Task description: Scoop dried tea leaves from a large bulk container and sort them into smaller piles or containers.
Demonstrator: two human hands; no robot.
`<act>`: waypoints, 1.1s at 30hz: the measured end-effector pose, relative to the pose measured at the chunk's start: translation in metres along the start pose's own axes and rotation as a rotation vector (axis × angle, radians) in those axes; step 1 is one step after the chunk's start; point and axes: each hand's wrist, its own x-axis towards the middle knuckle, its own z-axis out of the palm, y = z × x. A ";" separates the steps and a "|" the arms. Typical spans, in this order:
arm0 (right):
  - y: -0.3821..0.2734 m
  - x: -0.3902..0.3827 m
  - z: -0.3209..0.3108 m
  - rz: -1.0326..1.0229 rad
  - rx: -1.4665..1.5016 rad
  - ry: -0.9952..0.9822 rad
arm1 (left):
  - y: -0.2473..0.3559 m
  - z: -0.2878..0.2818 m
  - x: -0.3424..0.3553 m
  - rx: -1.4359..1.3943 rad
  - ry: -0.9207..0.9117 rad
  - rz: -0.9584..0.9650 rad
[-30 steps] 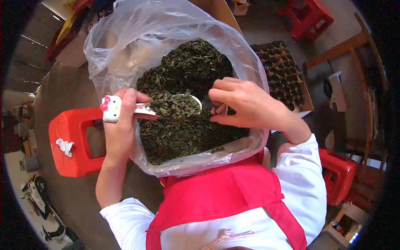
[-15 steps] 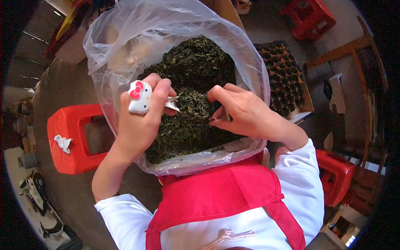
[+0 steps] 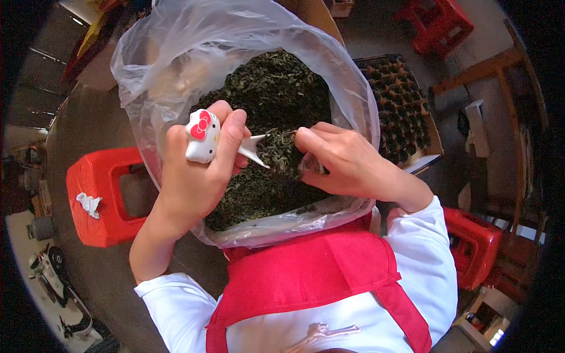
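Note:
My left hand (image 3: 200,159) is closed round a white scoop (image 3: 252,149) whose handle end is a cat-head shape with a pink bow. Dried leaves, like tea (image 3: 279,150), lie at the scoop's flared mouth. Facing it, my right hand (image 3: 347,156) pinches a small clear plastic bag (image 3: 312,163), its opening close to the scoop tip. Most of that bag is hidden by fingers and leaves. Beneath both hands is a large clear plastic bag (image 3: 162,65) with its top spread wide, holding a deep heap of the same dark green leaves.
To the left stands a red stool (image 3: 94,170) with a crumpled white tissue (image 3: 89,205) on it. Beside the big bag at right is a box with rows of small dark pieces (image 3: 403,112). More red stools (image 3: 438,26) and a wooden frame (image 3: 482,76) stand further off.
The scoop in my left hand has moved right, toward the small bag, and turned slightly. My right hand has stayed almost in place, keeping its pinch.

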 end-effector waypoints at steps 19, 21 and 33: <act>0.006 -0.004 0.007 -0.060 -0.088 0.064 | 0.000 0.016 0.000 0.347 -0.047 0.403; 0.005 -0.004 0.007 -0.052 -0.116 0.075 | 0.006 0.014 -0.001 0.390 -0.019 0.396; 0.006 -0.005 0.007 -0.077 -0.115 0.129 | -0.003 0.012 -0.001 0.342 0.023 0.416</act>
